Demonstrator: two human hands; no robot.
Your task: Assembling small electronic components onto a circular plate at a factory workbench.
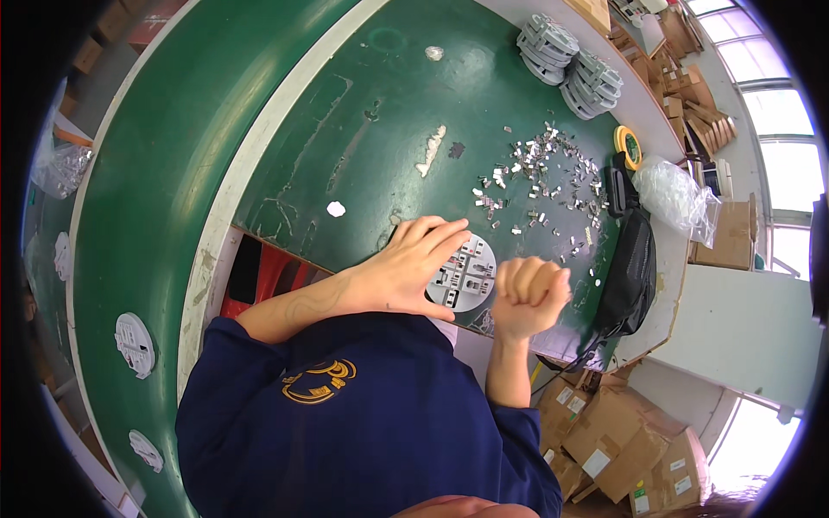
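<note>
A round pale grey plastic disc (473, 274) lies at the near edge of the green table, with small metal and dark parts set in its compartments. My left hand (410, 268) reaches across its left side, fingers at the far rim and thumb at the near rim, holding it. Just right of the disc, my right hand (528, 295) is raised and closed in a fist. Whatever may be inside that fist is hidden. Beyond my hands, many small loose metal pieces (537, 192) are scattered on the tabletop.
Stacked grey discs (548, 47) stand at the far right. Yellow tape (628, 147), clear plastic wrap (673, 194) and a black bag (626, 281) line the right edge. A green conveyor belt (138, 224) curves along the left, carrying white round units (135, 345). Cardboard boxes (613, 432) sit lower right.
</note>
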